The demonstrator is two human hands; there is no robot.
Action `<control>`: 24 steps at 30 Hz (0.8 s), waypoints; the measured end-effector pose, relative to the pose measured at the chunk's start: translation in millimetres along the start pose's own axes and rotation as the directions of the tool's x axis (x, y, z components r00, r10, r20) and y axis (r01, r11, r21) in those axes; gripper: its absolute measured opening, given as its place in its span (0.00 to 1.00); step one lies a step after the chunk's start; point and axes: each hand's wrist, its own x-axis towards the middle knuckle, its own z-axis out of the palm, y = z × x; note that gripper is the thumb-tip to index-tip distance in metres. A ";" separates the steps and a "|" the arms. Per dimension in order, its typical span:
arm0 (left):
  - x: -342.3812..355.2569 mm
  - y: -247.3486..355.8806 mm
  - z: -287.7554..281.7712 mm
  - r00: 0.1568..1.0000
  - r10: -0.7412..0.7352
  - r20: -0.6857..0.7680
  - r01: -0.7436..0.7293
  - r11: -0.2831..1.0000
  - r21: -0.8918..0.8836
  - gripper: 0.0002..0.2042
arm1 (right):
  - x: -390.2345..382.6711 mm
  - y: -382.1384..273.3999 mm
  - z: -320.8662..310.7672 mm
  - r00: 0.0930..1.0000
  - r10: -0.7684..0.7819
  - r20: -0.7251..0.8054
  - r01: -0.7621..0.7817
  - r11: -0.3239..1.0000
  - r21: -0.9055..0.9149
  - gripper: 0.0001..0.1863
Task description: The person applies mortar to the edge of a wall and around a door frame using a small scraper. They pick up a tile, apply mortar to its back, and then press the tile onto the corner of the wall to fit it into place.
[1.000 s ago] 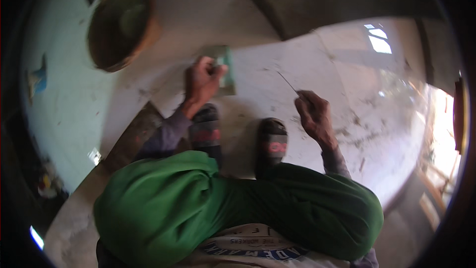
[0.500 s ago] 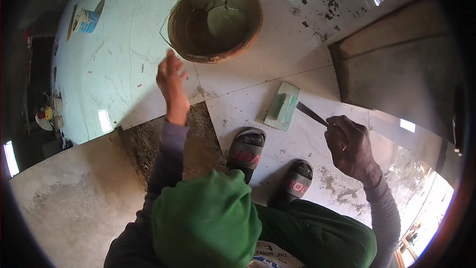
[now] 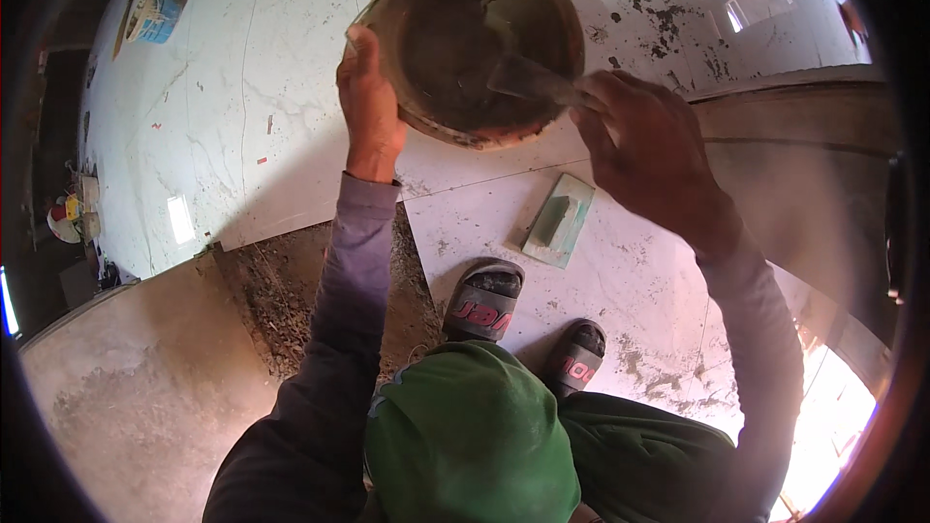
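A wide round bucket (image 3: 455, 132) with a dirty rim stands in front of me, dark grey-brown paste inside. My left hand (image 3: 371, 102) grips its left rim, thumb up along the edge. From the right, my right hand (image 3: 649, 140) is closed round the handle of a trowel (image 3: 523, 79), whose flat blade reaches over the rim into the bucket. The blade is slightly blurred; I cannot tell whether it touches the paste. On the tiles nearer to me lies a pale green plastering float (image 3: 560, 223), its handle facing up.
Sandals (image 3: 481, 300) on my feet stand below the float. A bare dirt patch (image 3: 291, 281) breaks the tiling at the left. A small blue-and-white pail (image 3: 155, 19) is at the far left. Dark crumbs (image 3: 668, 29) litter the right-hand tiles, near a long brown slab (image 3: 804, 140).
My left hand has reached forward and taken hold of the bucket's rim. The bucket has shifted right. My right hand has carried the trowel up from beside the float into the bucket.
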 end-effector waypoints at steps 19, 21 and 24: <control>-39.5 -8.4 52.6 0.973 0.204 0.105 -0.225 0.938 0.265 0.28 | 72.4 38.4 106.3 0.988 -0.076 -0.137 0.061 0.992 -0.107 0.15; -39.3 -7.5 55.5 0.954 0.265 0.140 -0.297 0.905 0.305 0.28 | 77.9 30.7 106.8 0.998 0.055 0.000 -0.055 0.993 -0.108 0.15; -41.1 -7.1 57.0 0.951 0.282 0.125 -0.306 0.915 0.264 0.27 | 76.5 18.6 100.4 0.999 0.012 -0.042 -0.016 0.995 -0.098 0.16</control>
